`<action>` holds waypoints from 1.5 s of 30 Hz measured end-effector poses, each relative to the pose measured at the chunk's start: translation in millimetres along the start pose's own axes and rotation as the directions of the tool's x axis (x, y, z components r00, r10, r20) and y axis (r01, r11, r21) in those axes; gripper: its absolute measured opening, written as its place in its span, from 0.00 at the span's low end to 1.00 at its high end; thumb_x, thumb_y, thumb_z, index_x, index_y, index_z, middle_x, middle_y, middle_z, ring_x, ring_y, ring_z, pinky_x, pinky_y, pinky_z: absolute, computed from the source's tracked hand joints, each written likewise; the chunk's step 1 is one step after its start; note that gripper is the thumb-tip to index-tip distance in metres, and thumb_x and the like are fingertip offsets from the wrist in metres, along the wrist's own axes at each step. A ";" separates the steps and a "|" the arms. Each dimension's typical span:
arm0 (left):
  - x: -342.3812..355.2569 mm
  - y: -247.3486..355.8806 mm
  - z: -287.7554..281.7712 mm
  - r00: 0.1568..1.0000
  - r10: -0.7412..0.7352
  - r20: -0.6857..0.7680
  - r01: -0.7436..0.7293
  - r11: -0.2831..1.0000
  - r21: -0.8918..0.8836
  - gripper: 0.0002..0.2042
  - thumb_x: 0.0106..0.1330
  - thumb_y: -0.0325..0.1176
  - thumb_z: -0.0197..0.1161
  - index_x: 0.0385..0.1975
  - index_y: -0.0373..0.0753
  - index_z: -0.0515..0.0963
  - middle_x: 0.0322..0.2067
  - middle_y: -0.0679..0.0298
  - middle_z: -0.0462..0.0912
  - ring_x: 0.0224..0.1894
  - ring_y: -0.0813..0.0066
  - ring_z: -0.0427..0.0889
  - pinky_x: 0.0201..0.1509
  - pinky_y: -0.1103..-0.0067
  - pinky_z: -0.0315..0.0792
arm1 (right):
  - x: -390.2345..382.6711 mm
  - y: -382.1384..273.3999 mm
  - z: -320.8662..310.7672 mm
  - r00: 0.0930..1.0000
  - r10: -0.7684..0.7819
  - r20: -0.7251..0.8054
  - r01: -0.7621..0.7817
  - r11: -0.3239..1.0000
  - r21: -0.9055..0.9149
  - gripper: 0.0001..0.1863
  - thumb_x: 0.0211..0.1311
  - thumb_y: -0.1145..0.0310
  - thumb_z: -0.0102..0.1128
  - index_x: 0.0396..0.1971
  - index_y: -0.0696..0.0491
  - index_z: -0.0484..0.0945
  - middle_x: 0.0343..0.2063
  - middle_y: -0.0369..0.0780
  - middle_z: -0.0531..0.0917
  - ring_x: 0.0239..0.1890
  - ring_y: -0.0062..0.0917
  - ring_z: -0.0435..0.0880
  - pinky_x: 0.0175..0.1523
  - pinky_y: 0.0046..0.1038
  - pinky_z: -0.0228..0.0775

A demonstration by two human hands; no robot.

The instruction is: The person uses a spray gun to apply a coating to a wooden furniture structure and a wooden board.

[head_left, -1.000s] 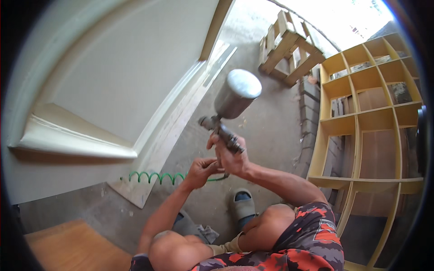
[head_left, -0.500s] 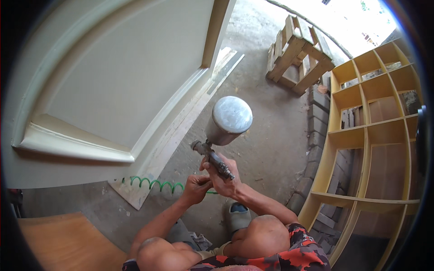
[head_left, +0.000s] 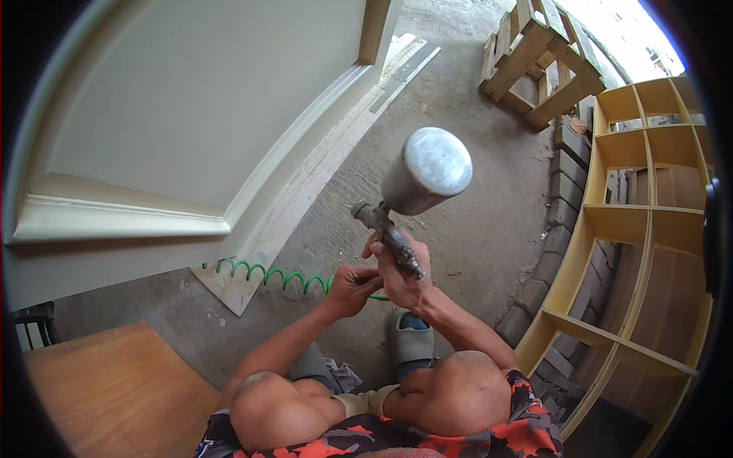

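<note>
Cream door panel [head_left: 198,114] is leaning at 10 o'clock, green coiled hose [head_left: 267,275] trailing below it. Left hand [head_left: 353,288] is pinching at the spray gun's base, fingers curled. Right hand [head_left: 401,271] is gripping the spray gun [head_left: 408,191] handle, metal cup up at centre. Yellow shelving unit [head_left: 649,229] is standing at 3 o'clock.

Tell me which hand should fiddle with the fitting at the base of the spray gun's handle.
Left, probably. The left hand sits by the bottom of the spray gun, where the green coiled hose arrives. The right hand is wrapped around the handle, supporting it.
</note>
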State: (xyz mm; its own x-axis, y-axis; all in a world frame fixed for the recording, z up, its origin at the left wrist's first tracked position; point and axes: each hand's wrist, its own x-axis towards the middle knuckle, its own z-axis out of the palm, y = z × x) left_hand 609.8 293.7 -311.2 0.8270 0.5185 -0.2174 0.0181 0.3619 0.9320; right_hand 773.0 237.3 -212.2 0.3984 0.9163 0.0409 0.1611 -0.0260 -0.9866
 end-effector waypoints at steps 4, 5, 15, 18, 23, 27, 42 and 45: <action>0.8 0.9 0.3 0.999 0.012 0.050 -0.013 0.999 0.029 0.12 0.82 0.28 0.66 0.55 0.27 0.89 0.44 0.67 0.93 0.48 0.85 0.84 0.51 0.80 0.80 | -0.7 0.0 -0.9 0.999 -0.049 -0.011 0.048 0.998 -0.051 0.09 0.81 0.66 0.66 0.44 0.57 0.83 0.31 0.40 0.89 0.32 0.24 0.85 0.41 0.31 0.79; 1.5 0.1 1.4 0.999 0.002 0.038 -0.003 0.999 0.032 0.12 0.82 0.28 0.66 0.55 0.27 0.89 0.44 0.67 0.93 0.48 0.85 0.84 0.51 0.80 0.80 | -1.8 -0.3 -1.1 0.999 -0.032 -0.014 0.031 0.999 -0.039 0.10 0.82 0.65 0.64 0.44 0.57 0.83 0.32 0.39 0.89 0.32 0.22 0.84 0.41 0.30 0.78; -7.7 -5.4 -54.4 0.967 0.196 0.164 -0.250 0.581 0.775 0.19 0.76 0.39 0.72 0.62 0.39 0.84 0.55 0.48 0.90 0.58 0.45 0.88 0.62 0.59 0.81 | -3.1 -1.2 -1.2 0.994 0.103 0.021 -0.105 0.987 0.125 0.13 0.85 0.63 0.62 0.41 0.57 0.83 0.23 0.30 0.78 0.24 0.11 0.72 0.30 0.23 0.65; -5.6 -6.4 -63.0 0.982 0.140 0.125 -0.187 0.653 0.734 0.21 0.75 0.41 0.72 0.63 0.40 0.83 0.56 0.47 0.89 0.58 0.41 0.86 0.64 0.57 0.80 | -3.5 7.6 -0.5 0.997 0.079 -0.003 -0.078 0.987 0.141 0.12 0.85 0.63 0.61 0.41 0.56 0.82 0.21 0.29 0.77 0.23 0.10 0.71 0.29 0.21 0.62; 7.8 -1.2 -63.7 0.959 0.265 0.097 -0.239 0.580 0.779 0.20 0.75 0.47 0.71 0.61 0.44 0.85 0.57 0.52 0.90 0.61 0.48 0.86 0.66 0.57 0.78 | 20.2 50.0 9.9 0.997 -0.012 -0.080 0.013 1.000 0.011 0.19 0.86 0.57 0.60 0.39 0.57 0.83 0.16 0.26 0.72 0.19 0.08 0.66 0.26 0.21 0.56; -14.6 1.3 -102.6 0.998 -0.070 0.000 0.019 0.277 0.961 0.22 0.76 0.46 0.70 0.62 0.39 0.84 0.57 0.52 0.89 0.62 0.48 0.85 0.71 0.57 0.74 | 61.1 90.0 20.3 0.991 0.059 -0.119 -0.071 0.993 -0.095 0.14 0.82 0.62 0.65 0.40 0.59 0.85 0.27 0.41 0.89 0.28 0.22 0.83 0.39 0.32 0.77; 219.2 51.2 -134.6 0.975 -0.026 0.219 -0.134 -0.858 0.496 0.31 0.78 0.39 0.53 0.78 0.31 0.68 0.79 0.54 0.70 0.83 0.60 0.66 0.91 0.50 0.44 | 149.5 135.5 8.3 0.947 0.133 -0.291 -0.136 0.991 0.011 0.22 0.84 0.52 0.64 0.39 0.57 0.90 0.20 0.31 0.80 0.25 0.16 0.74 0.32 0.29 0.66; 301.0 62.3 -138.4 0.990 -0.131 0.045 -0.138 -0.958 0.250 0.34 0.81 0.42 0.50 0.85 0.37 0.59 0.85 0.60 0.60 0.88 0.63 0.55 0.92 0.49 0.28 | 145.2 137.7 -4.3 0.944 0.109 -0.312 -0.106 0.994 0.025 0.18 0.80 0.58 0.68 0.48 0.60 0.88 0.26 0.42 0.90 0.29 0.25 0.87 0.39 0.33 0.79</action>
State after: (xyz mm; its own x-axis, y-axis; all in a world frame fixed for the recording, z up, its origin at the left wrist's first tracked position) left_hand 782.1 579.5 -358.7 0.8417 0.4315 -0.3246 0.0086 -0.6118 -0.7909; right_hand 856.9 365.0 -341.4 0.6751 0.7375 -0.0194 0.0955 -0.1135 -0.9889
